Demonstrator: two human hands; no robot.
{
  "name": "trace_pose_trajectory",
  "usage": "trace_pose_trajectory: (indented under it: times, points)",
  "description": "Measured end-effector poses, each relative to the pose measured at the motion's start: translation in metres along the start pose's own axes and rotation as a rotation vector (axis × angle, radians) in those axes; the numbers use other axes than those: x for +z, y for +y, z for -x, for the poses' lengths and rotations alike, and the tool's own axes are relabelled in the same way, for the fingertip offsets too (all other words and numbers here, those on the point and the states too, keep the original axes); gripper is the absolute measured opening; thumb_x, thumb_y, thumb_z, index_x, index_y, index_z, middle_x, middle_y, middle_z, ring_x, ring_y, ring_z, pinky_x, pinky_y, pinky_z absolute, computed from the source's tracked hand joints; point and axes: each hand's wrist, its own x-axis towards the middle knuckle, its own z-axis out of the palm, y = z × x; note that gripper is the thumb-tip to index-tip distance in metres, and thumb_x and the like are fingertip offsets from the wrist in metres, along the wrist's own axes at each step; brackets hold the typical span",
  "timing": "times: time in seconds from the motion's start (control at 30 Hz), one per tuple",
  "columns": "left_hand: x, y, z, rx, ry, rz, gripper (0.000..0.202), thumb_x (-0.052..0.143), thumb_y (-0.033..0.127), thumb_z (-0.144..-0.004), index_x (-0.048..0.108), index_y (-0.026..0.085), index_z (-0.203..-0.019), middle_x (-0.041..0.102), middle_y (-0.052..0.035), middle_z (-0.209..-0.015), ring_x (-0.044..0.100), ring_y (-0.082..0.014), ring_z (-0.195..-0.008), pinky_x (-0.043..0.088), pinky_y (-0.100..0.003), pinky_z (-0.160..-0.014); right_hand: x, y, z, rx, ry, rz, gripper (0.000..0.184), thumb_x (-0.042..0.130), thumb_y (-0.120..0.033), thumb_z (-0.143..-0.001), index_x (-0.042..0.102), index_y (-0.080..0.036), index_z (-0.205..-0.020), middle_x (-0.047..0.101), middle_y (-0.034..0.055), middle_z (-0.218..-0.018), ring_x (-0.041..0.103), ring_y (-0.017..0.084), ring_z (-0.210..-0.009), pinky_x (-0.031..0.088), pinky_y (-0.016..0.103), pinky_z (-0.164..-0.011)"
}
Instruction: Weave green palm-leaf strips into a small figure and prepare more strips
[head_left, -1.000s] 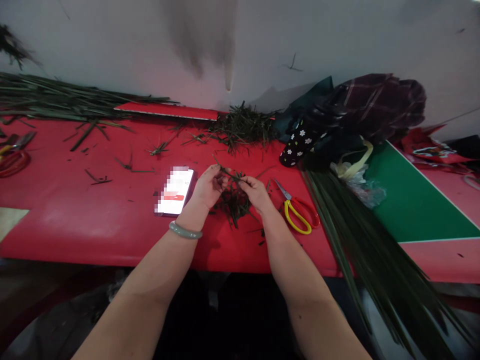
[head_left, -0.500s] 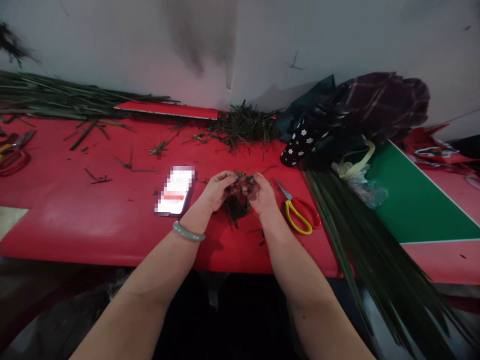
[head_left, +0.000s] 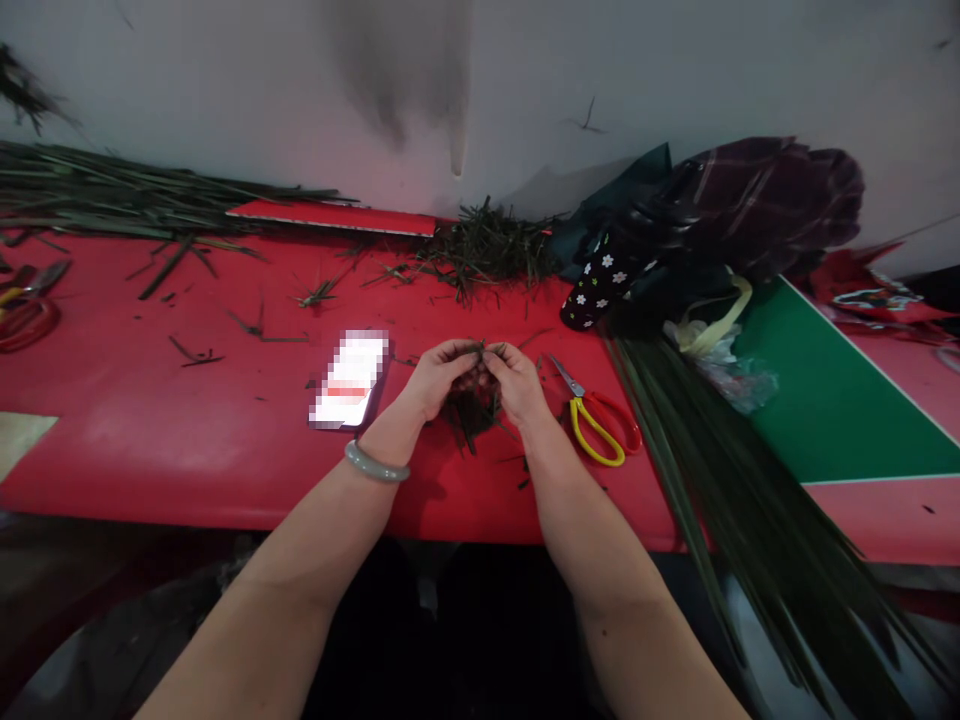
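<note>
My left hand (head_left: 442, 378) and my right hand (head_left: 516, 380) meet over the red table (head_left: 187, 440), thumbs and fingertips pinched together. Between them is a small piece of dark green leaf strip (head_left: 481, 348), mostly covered by the fingers, so its shape is hard to make out. Below the fingers lies a small heap of green leaf scraps (head_left: 472, 425). Scissors (head_left: 600, 425) with one yellow and one red handle lie to the right of my right hand. A phone (head_left: 351, 380) with a lit, blurred screen rests left of my left hand.
Long green leaves (head_left: 735, 470) run off the table's front edge at right. Behind stand a flower-patterned black bottle (head_left: 598, 285) and a dark plaid cloth (head_left: 780, 205). Leaf clippings (head_left: 495, 245) pile by the wall; more leaf strips (head_left: 112, 190) and other scissors (head_left: 30, 310) lie left.
My right hand has shifted slightly left, and its thumb and fingers now meet my left fingertips on the leaf strip. Less of the strip shows than before.
</note>
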Motion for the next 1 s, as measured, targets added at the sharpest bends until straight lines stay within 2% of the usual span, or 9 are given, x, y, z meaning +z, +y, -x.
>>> trace_pose_trajectory:
  times: [0.13,0.3,0.47,0.53,0.67,0.87,1.0]
  points:
    - [-0.001,-0.003,-0.002,0.068,0.035,-0.037,0.014,0.066,0.022,-0.063,0.062,0.015,-0.075,0.059,0.0023,-0.065,0.054,-0.0066,-0.054,0.044,-0.022,-0.056,-0.002,0.002,-0.001,0.024,-0.007,0.032,0.017,0.06,-0.031,-0.063,0.052,-0.02,-0.073,0.054,-0.008,-0.055,0.048,0.005,-0.044,0.04,0.019,-0.045]
    - [-0.001,0.001,0.0,0.083,0.032,-0.03,0.016,0.065,0.022,-0.063,0.061,0.015,-0.077,0.057,0.0029,-0.061,0.051,-0.0057,-0.052,0.042,-0.02,-0.052,-0.007,-0.002,-0.002,0.126,-0.064,-0.002,0.022,0.064,-0.03,-0.06,0.058,-0.02,-0.078,0.059,-0.0057,-0.059,0.051,0.006,-0.047,0.042,0.02,-0.047]
    - [-0.002,0.004,0.003,0.051,-0.105,-0.011,0.022,0.066,0.018,-0.062,0.058,0.017,-0.082,0.06,0.0009,-0.074,0.056,-0.0076,-0.062,0.044,-0.021,-0.057,-0.013,-0.008,0.0,0.125,-0.084,-0.163,0.022,0.069,-0.03,-0.057,0.057,-0.021,-0.073,0.058,-0.0074,-0.057,0.05,0.004,-0.045,0.042,0.017,-0.046]
    - [-0.003,0.004,0.003,0.032,-0.116,-0.019,0.02,0.065,0.017,-0.062,0.058,0.016,-0.081,0.06,0.0011,-0.074,0.056,-0.0076,-0.062,0.044,-0.021,-0.058,-0.014,-0.009,0.001,0.117,-0.1,-0.177,0.022,0.069,-0.032,-0.058,0.057,-0.021,-0.072,0.058,-0.0075,-0.056,0.05,0.004,-0.045,0.042,0.017,-0.046]
    - [-0.003,0.006,0.003,0.01,-0.066,0.013,0.017,0.064,0.016,-0.062,0.058,0.016,-0.078,0.058,0.0024,-0.069,0.054,-0.0062,-0.057,0.044,-0.021,-0.056,-0.016,-0.008,0.002,0.119,-0.143,-0.112,0.022,0.071,-0.028,-0.056,0.058,-0.021,-0.072,0.058,-0.0074,-0.058,0.053,0.005,-0.05,0.044,0.018,-0.05]
    - [-0.004,0.006,0.002,0.001,-0.026,0.046,0.017,0.064,0.014,-0.06,0.058,0.016,-0.076,0.058,0.0034,-0.07,0.054,-0.0057,-0.058,0.043,-0.02,-0.057,-0.012,-0.006,0.001,0.043,-0.078,0.062,0.015,0.067,-0.021,-0.053,0.06,-0.019,-0.066,0.058,-0.0071,-0.059,0.052,0.005,-0.053,0.044,0.019,-0.056]
    - [-0.003,0.004,0.002,0.018,-0.021,0.051,0.016,0.064,0.014,-0.061,0.058,0.016,-0.075,0.058,0.0033,-0.069,0.053,-0.0058,-0.058,0.043,-0.02,-0.057,-0.01,-0.005,0.001,-0.003,-0.052,0.176,0.012,0.063,-0.021,-0.055,0.059,-0.019,-0.066,0.056,-0.007,-0.057,0.048,0.005,-0.049,0.041,0.019,-0.052]
